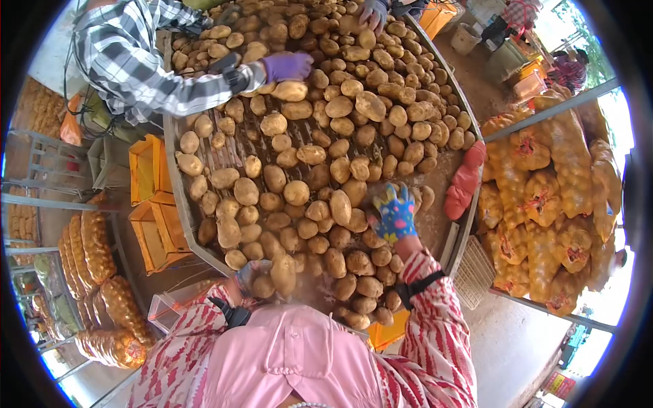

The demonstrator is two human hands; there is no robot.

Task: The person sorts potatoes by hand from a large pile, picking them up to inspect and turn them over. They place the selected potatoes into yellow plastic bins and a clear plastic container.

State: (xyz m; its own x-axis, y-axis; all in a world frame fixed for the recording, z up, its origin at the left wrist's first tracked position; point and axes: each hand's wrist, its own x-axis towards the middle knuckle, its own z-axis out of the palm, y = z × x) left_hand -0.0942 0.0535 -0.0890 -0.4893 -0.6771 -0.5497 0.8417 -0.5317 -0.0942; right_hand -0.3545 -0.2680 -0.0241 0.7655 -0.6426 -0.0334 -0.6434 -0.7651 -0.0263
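Observation:
My left hand (246, 275), in a patterned glove, is low at the near edge of the potato pile, its fingers curled against a potato (263, 286). Right beside it a larger, long potato (283, 274) stands up higher than the others; some of my fingers are hidden. My right hand (394, 213) wears a blue glove with coloured spots. Its fingers are spread and point away from me, over the right side of the sorting table (435, 228). A pair of potatoes (425, 197) lies by its fingertips.
A person in a checked shirt reaches in with a purple-gloved hand (287, 66); another gloved hand (373, 13) is at the far end. A red cloth-like bundle (465, 180) lies on the right rim. Yellow crates (158, 231) stand left, full potato sacks (537, 217) right.

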